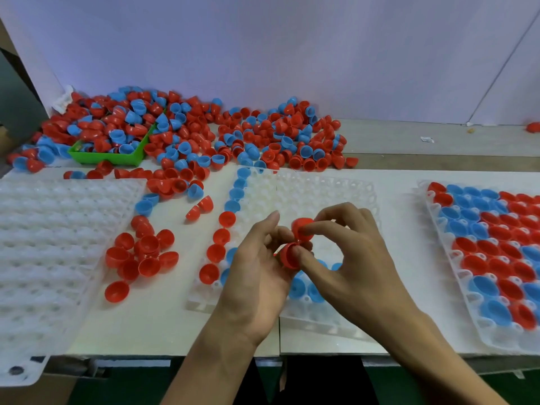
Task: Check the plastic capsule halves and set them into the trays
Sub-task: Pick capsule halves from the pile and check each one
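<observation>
Near the front edge of the white table (pixel 163 325), the left hand (pixel 254 285) pinched a red capsule half (pixel 287 255) with curled fingers while the right hand (pixel 355 258) pinched a second red capsule half (pixel 304 226) just above it, the two halves touching over the middle tray (pixel 321 194), whose left column and near rows held blue and red halves. A loose cluster of red halves (pixel 140 258) lay between that tray and the unfilled left tray (pixel 43 235), and the right tray (pixel 447 267) sat nearly full by the right edge. Along the back edge, a big pile of red and blue halves (pixel 233 135) spilled round a green bin (pixel 111 157).
</observation>
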